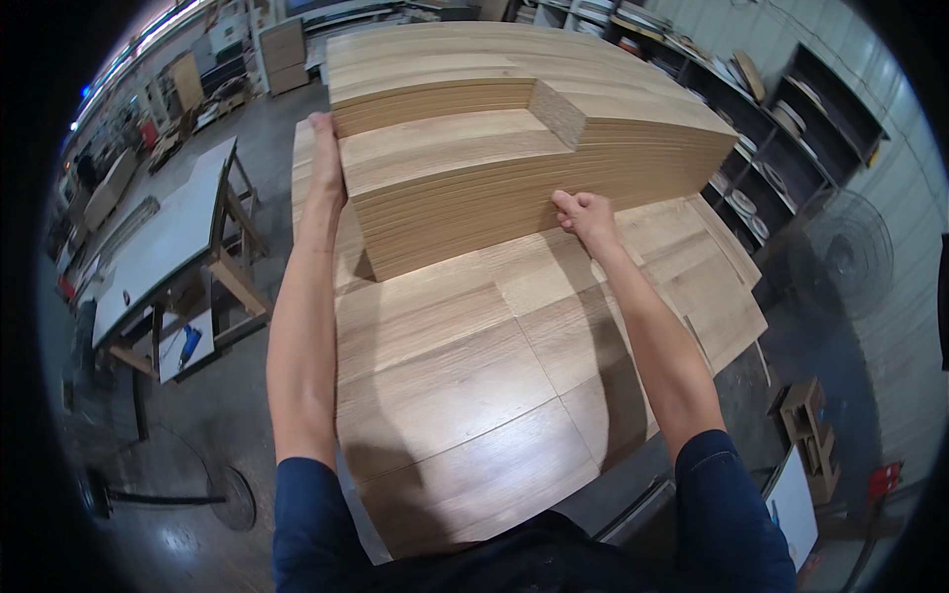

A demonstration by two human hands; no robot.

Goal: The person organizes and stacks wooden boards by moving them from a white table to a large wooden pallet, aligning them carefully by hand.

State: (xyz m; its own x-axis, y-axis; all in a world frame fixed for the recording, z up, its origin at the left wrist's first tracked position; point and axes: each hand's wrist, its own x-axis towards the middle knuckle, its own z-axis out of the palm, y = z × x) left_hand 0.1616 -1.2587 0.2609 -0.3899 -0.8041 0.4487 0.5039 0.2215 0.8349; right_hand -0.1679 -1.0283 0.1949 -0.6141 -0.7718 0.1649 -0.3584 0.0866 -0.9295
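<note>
A thick stack of wood-grain panels (474,200) stands on wider wood-look boards (465,385) in front of me. On top, two raised sections form a step, with a rough particleboard edge (559,114) at its inner corner. My left hand (326,163) lies stretched along the stack's left side near the front corner, its palm side hidden against the panels. My right hand (587,219) is curled into a fist, its knuckles at the stack's front face right of the middle. Nothing shows in that fist.
To the left stands a white-topped workbench (173,237) with a blue tool (190,343) on a lower board. Dark shelves (791,138) with several pieces line the right wall, beside a wire-caged fan (840,255). A fan base (232,499) sits on the floor at lower left.
</note>
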